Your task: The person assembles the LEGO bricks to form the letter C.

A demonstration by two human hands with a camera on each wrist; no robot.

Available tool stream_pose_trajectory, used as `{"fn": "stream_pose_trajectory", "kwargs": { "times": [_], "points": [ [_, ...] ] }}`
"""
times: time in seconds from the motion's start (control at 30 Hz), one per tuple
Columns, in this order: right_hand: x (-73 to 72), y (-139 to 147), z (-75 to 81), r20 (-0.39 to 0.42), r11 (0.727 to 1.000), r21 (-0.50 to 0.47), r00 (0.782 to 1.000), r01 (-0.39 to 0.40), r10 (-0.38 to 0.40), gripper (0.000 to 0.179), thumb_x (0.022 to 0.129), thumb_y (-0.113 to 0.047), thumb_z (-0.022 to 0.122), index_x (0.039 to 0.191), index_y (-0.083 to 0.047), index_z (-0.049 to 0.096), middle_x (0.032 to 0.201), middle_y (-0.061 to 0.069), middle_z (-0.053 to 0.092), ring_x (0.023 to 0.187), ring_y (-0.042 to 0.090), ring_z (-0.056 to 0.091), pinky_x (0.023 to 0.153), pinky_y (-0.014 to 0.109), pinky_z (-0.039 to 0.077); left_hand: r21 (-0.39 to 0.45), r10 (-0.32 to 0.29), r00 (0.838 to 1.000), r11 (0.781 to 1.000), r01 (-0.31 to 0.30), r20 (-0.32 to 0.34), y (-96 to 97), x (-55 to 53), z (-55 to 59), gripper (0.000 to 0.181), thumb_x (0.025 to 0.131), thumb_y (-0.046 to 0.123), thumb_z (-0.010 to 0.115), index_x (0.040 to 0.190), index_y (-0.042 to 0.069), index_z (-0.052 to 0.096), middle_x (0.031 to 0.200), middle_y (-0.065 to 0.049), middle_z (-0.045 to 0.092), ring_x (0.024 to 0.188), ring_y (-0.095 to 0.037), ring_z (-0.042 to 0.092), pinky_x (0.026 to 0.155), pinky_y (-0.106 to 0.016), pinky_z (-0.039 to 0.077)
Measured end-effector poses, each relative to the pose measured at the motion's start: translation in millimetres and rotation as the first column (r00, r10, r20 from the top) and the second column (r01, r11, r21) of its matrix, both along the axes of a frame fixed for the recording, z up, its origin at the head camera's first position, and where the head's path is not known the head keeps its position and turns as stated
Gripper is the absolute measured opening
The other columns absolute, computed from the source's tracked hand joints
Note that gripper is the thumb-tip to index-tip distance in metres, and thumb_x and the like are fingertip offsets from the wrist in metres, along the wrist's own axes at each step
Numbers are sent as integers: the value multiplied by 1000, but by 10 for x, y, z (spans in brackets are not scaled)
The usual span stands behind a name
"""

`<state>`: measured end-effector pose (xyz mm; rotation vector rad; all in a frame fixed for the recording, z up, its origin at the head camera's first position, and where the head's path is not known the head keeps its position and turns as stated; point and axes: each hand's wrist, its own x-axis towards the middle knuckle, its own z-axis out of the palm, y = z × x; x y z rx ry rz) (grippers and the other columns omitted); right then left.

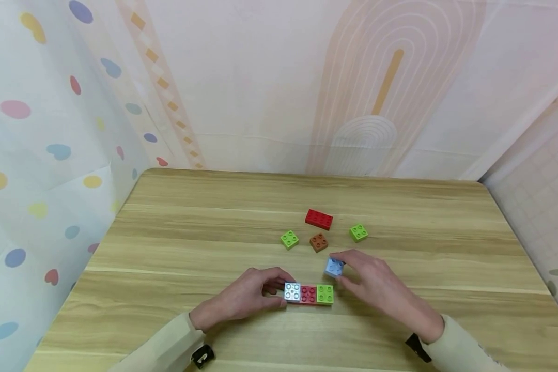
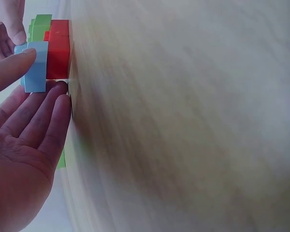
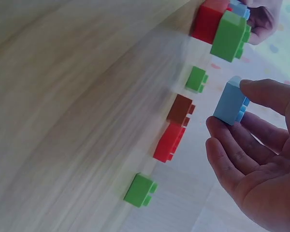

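On the table stands a low build: a light blue brick [image 1: 292, 292] and a green brick [image 1: 325, 294] sit at opposite ends on top of a red brick [image 1: 309, 295], whose studs show between them. My left hand [image 1: 248, 292] pinches the light blue brick at the build's left end, thumb on the near side and fingers behind. Just beyond the green end, my right hand [image 1: 376, 281] holds a second light blue brick [image 3: 230, 102] between thumb and fingertips, raised off the table. Its studs show in the head view.
Farther back on the wooden table [image 1: 190, 222] lie a red brick [image 1: 319, 219], a brown brick [image 1: 318, 242], a green brick on the left [image 1: 289, 239] and another green brick on the right [image 1: 358, 232]. Patterned cloth [image 1: 260, 93] hangs behind the table.
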<state>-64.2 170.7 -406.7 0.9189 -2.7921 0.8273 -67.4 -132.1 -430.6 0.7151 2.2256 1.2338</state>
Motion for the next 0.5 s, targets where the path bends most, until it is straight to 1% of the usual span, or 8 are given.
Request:
{"fn": "stream_pose_trajectory", "kwargs": {
  "times": [0.1,0.33,0.5],
  "points": [
    [14,-24,6,-7,1000,-14,1000,-4,4,46,84,-5,85,127,-1,68,118,12,73,104,25,72,85,36,62,7,0,1000,1000,0,3,-2,8,-3,35,93,10,78,126,13,67,122,-2,72,110,-13,69,93,-24,55],
    [63,-82,33,21,999,-49,1000,-16,17,46,87,-6,82,130,-2,68,123,12,71,106,24,71,85,35,62,11,3,1000,1000,-4,8,-8,11,-14,35,94,11,77,127,13,66,123,-2,72,112,-14,68,94,-23,55],
    [88,-133,42,20,998,-59,999,-35,36,45,89,-7,81,131,-4,68,126,10,69,107,22,69,86,33,61,9,4,1000,1000,-4,5,-11,9,-19,35,94,12,77,128,14,66,124,-2,72,112,-14,68,94,-23,55]
  ]
}}
